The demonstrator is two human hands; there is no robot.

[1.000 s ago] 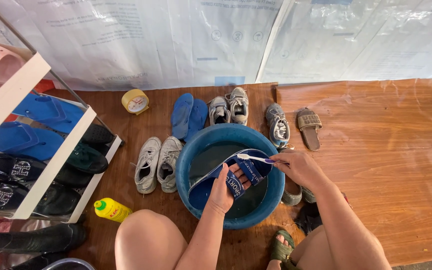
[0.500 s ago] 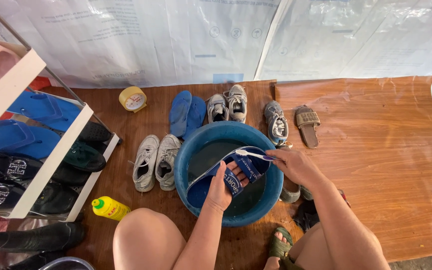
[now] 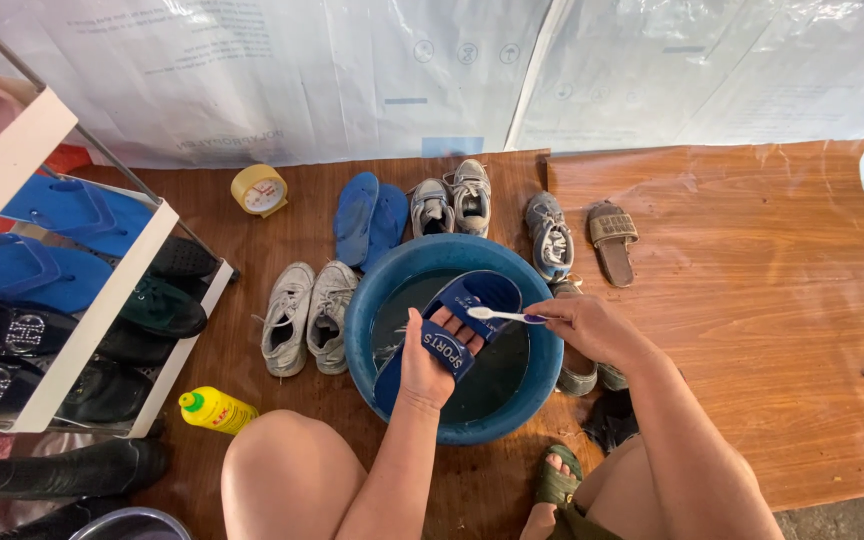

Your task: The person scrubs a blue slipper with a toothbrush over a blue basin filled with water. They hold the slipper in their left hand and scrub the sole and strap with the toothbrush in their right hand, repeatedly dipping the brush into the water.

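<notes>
Wooden floor (image 3: 752,300) carries a shoe rack (image 3: 82,300) at nine o'clock, white sneakers (image 3: 307,315), then a blue basin (image 3: 362,330) at centre. Left hand (image 3: 430,360), fingers wrapped, grips a navy slide sandal (image 3: 472,300) over the basin; right hand (image 3: 587,325) pinches a toothbrush (image 3: 502,315) against it.

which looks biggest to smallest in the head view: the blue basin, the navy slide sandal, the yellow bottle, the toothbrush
1. blue basin
2. navy slide sandal, held in the left hand
3. and 4. yellow bottle and toothbrush in the right hand: the bottle is thicker, the toothbrush thinner but about as long, so unsure.
</notes>
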